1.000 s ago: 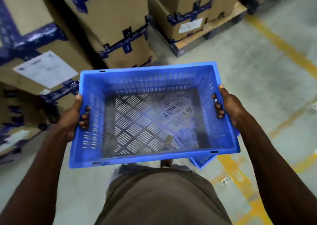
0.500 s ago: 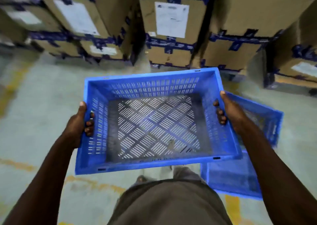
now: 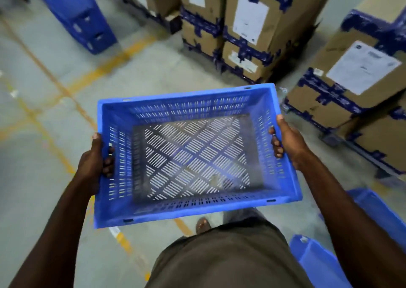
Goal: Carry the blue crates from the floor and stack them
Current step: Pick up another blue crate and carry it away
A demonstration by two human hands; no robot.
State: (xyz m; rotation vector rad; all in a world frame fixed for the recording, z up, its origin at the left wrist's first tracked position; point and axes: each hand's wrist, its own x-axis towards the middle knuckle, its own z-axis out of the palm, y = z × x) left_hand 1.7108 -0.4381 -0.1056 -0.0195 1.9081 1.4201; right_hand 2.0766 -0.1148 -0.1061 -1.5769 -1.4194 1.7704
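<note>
You held the blue crate [image 3: 193, 155] off the floor [image 3: 44, 177] in front of your waist, open side up and empty, its slotted bottom showing through to the floor below. Your left hand [image 3: 92, 164] gripped the left wall, thumb lying along the rim and fingers [image 3: 108, 162] curled in through the handle slot. Your right hand [image 3: 287, 142] gripped the right wall the same way, its fingers [image 3: 275, 143] hooked inside. More blue crates [image 3: 318, 263] sat low at your right, partly cut off. Taped cardboard boxes [image 3: 248, 32] stood stacked ahead, and a blue stack [image 3: 83, 17] stood at far left.
</note>
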